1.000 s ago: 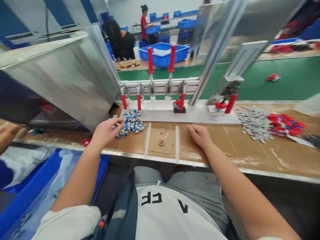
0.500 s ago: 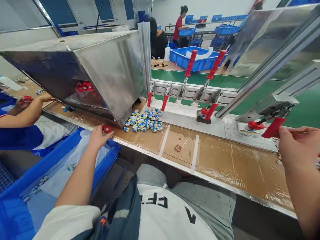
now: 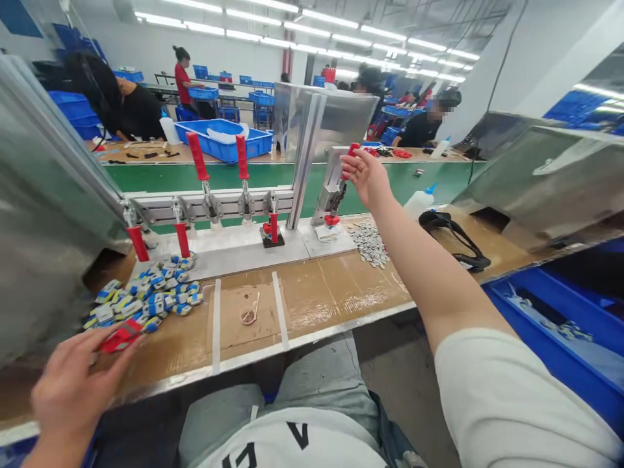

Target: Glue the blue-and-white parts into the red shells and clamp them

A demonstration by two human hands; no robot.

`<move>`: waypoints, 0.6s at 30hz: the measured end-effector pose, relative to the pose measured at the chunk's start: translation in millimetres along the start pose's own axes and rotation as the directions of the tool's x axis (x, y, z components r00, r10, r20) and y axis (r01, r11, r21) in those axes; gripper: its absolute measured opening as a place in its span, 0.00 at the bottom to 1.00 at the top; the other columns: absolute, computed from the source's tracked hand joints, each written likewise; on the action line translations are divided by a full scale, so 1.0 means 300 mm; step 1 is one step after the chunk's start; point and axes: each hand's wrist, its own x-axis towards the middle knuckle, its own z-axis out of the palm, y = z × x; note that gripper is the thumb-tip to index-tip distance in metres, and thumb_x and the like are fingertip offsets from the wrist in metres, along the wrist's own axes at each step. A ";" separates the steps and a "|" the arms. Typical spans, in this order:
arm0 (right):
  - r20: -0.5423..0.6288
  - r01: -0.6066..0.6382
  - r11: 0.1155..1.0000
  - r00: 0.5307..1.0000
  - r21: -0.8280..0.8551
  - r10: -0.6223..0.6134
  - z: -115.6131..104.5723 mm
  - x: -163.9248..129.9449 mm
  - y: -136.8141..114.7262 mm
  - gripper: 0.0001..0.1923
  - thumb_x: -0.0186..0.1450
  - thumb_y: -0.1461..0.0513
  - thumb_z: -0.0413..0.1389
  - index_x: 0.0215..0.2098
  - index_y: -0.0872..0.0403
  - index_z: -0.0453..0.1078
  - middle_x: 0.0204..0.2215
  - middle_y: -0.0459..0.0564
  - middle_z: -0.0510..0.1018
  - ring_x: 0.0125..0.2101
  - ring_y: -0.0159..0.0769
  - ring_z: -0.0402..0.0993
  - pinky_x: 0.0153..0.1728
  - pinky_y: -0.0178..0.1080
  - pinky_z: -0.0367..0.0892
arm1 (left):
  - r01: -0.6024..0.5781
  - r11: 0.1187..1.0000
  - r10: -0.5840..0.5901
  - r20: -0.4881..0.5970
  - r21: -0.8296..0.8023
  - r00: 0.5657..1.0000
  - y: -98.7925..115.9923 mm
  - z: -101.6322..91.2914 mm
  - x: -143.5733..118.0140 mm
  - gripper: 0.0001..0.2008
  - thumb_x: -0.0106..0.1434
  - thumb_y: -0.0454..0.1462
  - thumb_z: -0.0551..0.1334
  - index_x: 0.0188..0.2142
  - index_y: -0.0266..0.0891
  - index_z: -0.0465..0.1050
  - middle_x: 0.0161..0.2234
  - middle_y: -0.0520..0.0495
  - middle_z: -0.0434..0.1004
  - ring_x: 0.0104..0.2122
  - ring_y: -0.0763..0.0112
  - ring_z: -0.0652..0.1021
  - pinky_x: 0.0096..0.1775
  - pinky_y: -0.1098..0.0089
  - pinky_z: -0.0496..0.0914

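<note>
My left hand [image 3: 73, 383] is at the near left edge of the brown workbench [image 3: 316, 299], its fingers closed on a small red piece [image 3: 119, 338]. Just beyond it lies a heap of small blue, white and yellow parts [image 3: 146, 300]. My right hand [image 3: 368, 177] is raised and stretched far forward, gripping the red handle [image 3: 351, 153] of the rightmost toggle clamp [image 3: 331, 195]. Below that clamp lies a pile of small grey metal pieces [image 3: 370, 242].
A row of red-handled toggle clamps [image 3: 214, 188] stands on an aluminium plate. Steel hoppers flank the station left [image 3: 43, 214] and right [image 3: 546, 182]. A blue bin [image 3: 560, 331] sits low right, a glue bottle [image 3: 419, 201] and black strap [image 3: 455, 237] on the bench. People work across the green conveyor [image 3: 244, 175].
The view has swung right. My left hand has come back toward me with the red piece. My right hand has risen from the lowered clamp handle, which now stands up.
</note>
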 end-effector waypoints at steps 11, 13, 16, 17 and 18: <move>-0.234 -0.218 0.825 0.966 -0.521 0.108 -0.026 -0.386 0.449 0.33 0.56 0.51 0.68 0.54 0.53 0.65 0.49 0.58 0.80 0.47 0.43 0.76 0.51 0.45 0.70 | -0.113 0.874 0.249 0.235 -0.473 0.940 0.446 0.519 0.327 0.17 0.66 0.50 0.68 0.45 0.41 0.79 0.40 0.46 0.82 0.34 0.66 0.78 0.38 0.65 0.76; -0.213 -0.242 0.811 0.966 -0.534 0.147 -0.018 -0.416 0.482 0.29 0.57 0.52 0.67 0.52 0.53 0.68 0.44 0.55 0.82 0.42 0.42 0.77 0.49 0.45 0.70 | -0.089 0.869 0.233 0.242 -0.487 0.942 0.460 0.568 0.327 0.17 0.66 0.51 0.68 0.45 0.41 0.79 0.40 0.46 0.82 0.33 0.67 0.77 0.38 0.65 0.76; -0.223 -0.264 0.797 0.961 -0.544 0.166 -0.056 -0.424 0.478 0.24 0.53 0.54 0.69 0.45 0.51 0.71 0.35 0.48 0.82 0.36 0.40 0.75 0.46 0.43 0.70 | -0.073 0.874 0.220 0.258 -0.480 0.941 0.445 0.604 0.304 0.19 0.66 0.53 0.67 0.45 0.41 0.79 0.39 0.46 0.82 0.33 0.65 0.78 0.36 0.65 0.75; -0.235 -0.272 0.794 0.957 -0.543 0.167 -0.080 -0.422 0.468 0.23 0.51 0.56 0.70 0.44 0.51 0.72 0.32 0.46 0.81 0.34 0.39 0.73 0.45 0.43 0.69 | -0.083 0.875 0.233 0.265 -0.477 0.936 0.433 0.609 0.296 0.19 0.67 0.53 0.67 0.45 0.42 0.79 0.39 0.46 0.82 0.33 0.64 0.79 0.36 0.64 0.76; -0.258 -0.284 0.794 0.952 -0.538 0.165 -0.107 -0.418 0.459 0.23 0.50 0.58 0.70 0.42 0.51 0.72 0.31 0.45 0.80 0.33 0.38 0.73 0.44 0.42 0.69 | -0.102 0.874 0.255 0.271 -0.475 0.928 0.421 0.613 0.289 0.18 0.67 0.53 0.67 0.45 0.42 0.79 0.39 0.46 0.82 0.34 0.63 0.80 0.37 0.64 0.76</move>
